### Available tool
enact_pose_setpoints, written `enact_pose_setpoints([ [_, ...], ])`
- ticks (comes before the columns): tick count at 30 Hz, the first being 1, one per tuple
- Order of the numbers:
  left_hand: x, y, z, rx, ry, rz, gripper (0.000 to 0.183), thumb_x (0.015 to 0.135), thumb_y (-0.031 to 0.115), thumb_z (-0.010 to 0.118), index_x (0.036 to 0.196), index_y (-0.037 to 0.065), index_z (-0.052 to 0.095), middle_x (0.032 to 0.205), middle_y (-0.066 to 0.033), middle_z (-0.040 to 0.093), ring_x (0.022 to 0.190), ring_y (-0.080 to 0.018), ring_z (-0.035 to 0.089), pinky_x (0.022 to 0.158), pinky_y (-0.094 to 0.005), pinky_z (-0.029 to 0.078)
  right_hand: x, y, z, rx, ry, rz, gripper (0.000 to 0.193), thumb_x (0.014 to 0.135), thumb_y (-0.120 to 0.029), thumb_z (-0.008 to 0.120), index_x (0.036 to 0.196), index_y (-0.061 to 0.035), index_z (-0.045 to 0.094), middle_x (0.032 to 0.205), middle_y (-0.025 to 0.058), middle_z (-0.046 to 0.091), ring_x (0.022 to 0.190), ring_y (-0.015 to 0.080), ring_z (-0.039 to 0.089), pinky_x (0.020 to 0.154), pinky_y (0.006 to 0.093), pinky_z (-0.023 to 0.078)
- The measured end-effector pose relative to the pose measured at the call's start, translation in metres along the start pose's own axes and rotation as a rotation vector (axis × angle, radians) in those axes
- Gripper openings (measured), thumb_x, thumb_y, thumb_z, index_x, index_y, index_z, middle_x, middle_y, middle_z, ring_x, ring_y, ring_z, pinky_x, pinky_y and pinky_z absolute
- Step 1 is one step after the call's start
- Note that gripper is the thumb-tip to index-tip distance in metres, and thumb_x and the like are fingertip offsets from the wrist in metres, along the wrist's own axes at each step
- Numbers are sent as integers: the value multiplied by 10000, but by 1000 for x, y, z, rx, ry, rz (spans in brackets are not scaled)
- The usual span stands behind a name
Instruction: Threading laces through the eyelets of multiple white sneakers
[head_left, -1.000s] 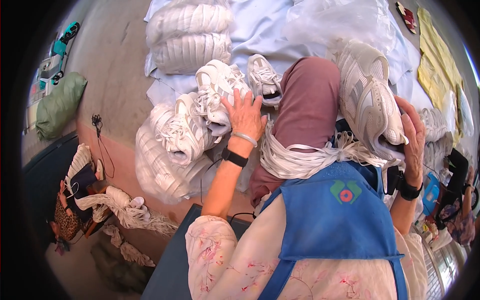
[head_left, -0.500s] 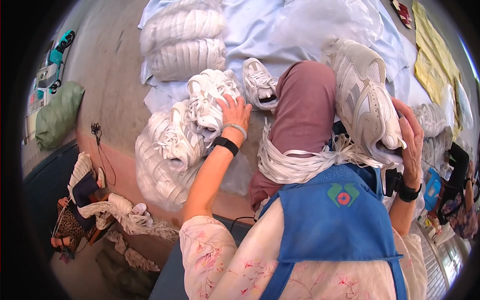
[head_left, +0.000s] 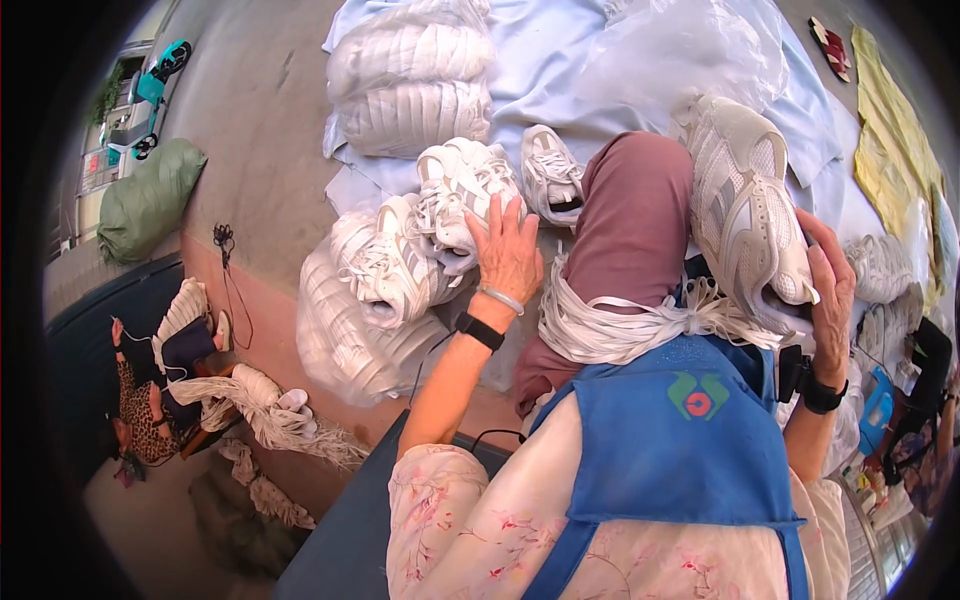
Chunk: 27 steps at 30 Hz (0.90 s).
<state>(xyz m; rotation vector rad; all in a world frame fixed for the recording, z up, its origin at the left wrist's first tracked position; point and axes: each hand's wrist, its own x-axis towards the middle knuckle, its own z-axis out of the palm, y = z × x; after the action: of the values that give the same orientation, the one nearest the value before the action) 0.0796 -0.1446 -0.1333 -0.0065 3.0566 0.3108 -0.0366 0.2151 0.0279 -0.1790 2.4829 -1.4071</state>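
Hands at white shoes, on either side of the mauve knee (head_left: 640,215).
The right hand (head_left: 830,300) holds the near end of a grey-white shoe (head_left: 755,240); steady support should prevent slipping. The left hand (head_left: 508,255), fingers wide, is at laced shoes (head_left: 455,205) by the near left corner of the blue cloth (head_left: 560,75); light pressure seems best. Right thumb is hidden, left contact unclear, cloth's far edge cut off.

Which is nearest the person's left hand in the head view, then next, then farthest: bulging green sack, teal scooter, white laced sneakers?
1. White laced sneakers, beside the left hand.
2. Bulging green sack, far left.
3. Teal scooter, upper left, beyond the sack.
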Motion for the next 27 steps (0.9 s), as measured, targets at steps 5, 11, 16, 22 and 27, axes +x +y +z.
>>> enact_pose_setpoints([
  [5, -20, -7, -11, 32, 113, -276, 867, 617, 177, 802, 1375, 173, 381, 1496, -179, 225, 1381, -482, 125, 982, -755, 144, 0, -3, 0, -1, -4, 8, 362, 940, -208, 450, 1199, 1, 592, 1155, 80, 595, 1086, 146, 523, 979, 275, 359],
  [11, -33, -68, 51, 289, 163, -50, 627, 773, 68, 622, 1345, 221, 415, 1483, -144, 280, 1357, -487, 196, 948, -707, 294, 5, -2, 4, 7, -25, -21, 331, 960, -197, 455, 1178, 3, 605, 1111, 67, 619, 1046, 132, 541, 946, 261, 385],
  [16, -26, -68, 62, 310, 122, -4, 621, 763, 57, 610, 1335, 219, 428, 1473, -132, 294, 1352, -488, 203, 929, -697, 333, 3, -5, 3, 79, 1, -7, 306, 948, -176, 481, 1160, -1, 617, 1116, 86, 632, 1042, 142, 552, 941, 267, 400],
  [22, -29, -52, 35, 184, -39, -173, 700, 715, 29, 633, 1356, 213, 423, 1505, -110, 237, 1388, -477, 124, 958, -733, 271, 12, 6, 13, -45, 38, -152, 309, 936, -210, 490, 1134, -16, 627, 1120, 128, 636, 1037, 212, 588, 936, 301, 422],
  [27, -25, -23, -17, 186, -14, -179, 659, 713, 79, 649, 1334, 109, 431, 1493, -188, 213, 1383, -473, 136, 985, -719, 242, 14, 6, 12, -54, 46, -164, 328, 938, -248, 479, 1137, -30, 622, 1165, 182, 611, 1094, 295, 581, 962, 338, 425],
])
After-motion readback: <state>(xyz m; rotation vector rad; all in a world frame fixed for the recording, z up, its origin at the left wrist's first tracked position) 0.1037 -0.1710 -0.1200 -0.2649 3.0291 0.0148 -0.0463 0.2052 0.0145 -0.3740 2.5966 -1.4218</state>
